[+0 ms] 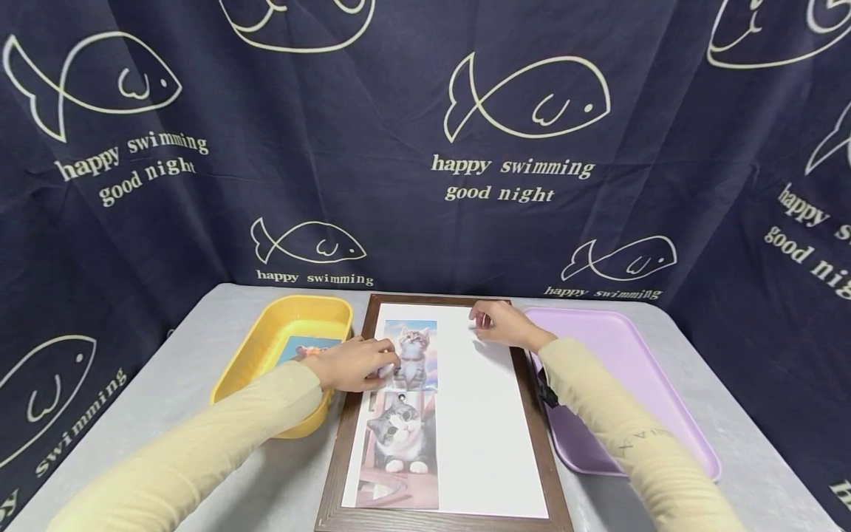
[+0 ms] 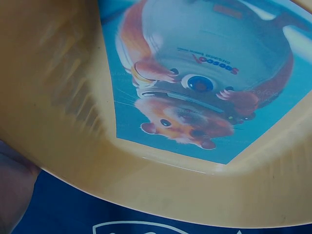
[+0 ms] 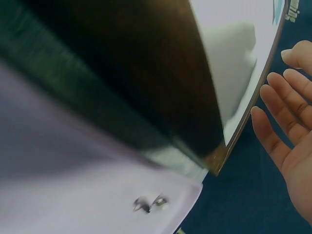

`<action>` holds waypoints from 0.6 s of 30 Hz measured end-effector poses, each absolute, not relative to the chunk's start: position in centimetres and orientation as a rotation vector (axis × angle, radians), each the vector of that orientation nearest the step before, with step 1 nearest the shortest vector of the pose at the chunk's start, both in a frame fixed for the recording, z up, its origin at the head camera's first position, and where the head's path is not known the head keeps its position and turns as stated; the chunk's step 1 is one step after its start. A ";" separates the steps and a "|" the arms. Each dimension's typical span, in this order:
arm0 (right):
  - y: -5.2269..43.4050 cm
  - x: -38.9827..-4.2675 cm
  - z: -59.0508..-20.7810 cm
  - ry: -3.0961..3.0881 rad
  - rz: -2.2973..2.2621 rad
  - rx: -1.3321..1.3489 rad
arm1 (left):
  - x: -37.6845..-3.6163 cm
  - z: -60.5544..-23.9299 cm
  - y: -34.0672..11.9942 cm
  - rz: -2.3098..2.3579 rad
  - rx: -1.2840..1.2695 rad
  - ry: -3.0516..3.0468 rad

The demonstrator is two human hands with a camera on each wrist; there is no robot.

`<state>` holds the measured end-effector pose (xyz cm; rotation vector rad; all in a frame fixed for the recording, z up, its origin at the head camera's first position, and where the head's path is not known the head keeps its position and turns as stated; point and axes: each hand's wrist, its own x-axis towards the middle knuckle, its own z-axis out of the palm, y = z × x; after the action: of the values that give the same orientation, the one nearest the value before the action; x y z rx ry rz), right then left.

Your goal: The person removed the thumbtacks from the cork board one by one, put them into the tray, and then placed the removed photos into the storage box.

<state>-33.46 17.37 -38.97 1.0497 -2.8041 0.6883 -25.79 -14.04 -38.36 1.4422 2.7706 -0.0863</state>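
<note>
A brown-framed whiteboard (image 1: 492, 443) lies in the middle of the table. On its left half, a kitten photo (image 1: 414, 355) sits above a grey-and-white cat photo (image 1: 399, 451), their edges meeting. A small dark round piece (image 1: 402, 397) shows at the top of the lower photo. My left hand (image 1: 359, 363) reaches over the board's left edge, fingertips at the kitten photo's left side; their exact contact is unclear. Above the board's upper right is my right hand (image 1: 503, 324), holding nothing visible. In the right wrist view, its fingers (image 3: 280, 100) are loosely extended.
Left of the board stands a yellow basket (image 1: 246, 362) holding a blue hamster picture (image 2: 195, 87). A purple tray (image 1: 638, 399) lies on the right, with small shiny metallic pieces (image 3: 161, 201) in it. A dark fish-print curtain (image 1: 399, 148) hangs behind the table.
</note>
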 end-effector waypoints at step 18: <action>13.7 -32.9 -38.8 -2.861 0.637 1.100 | -25.5 -38.1 -14.0 -0.077 1.452 2.775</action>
<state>-32.90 13.68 -38.77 1.0995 -2.8607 0.6372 -25.49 -13.97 -38.07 1.4522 2.7747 -0.0772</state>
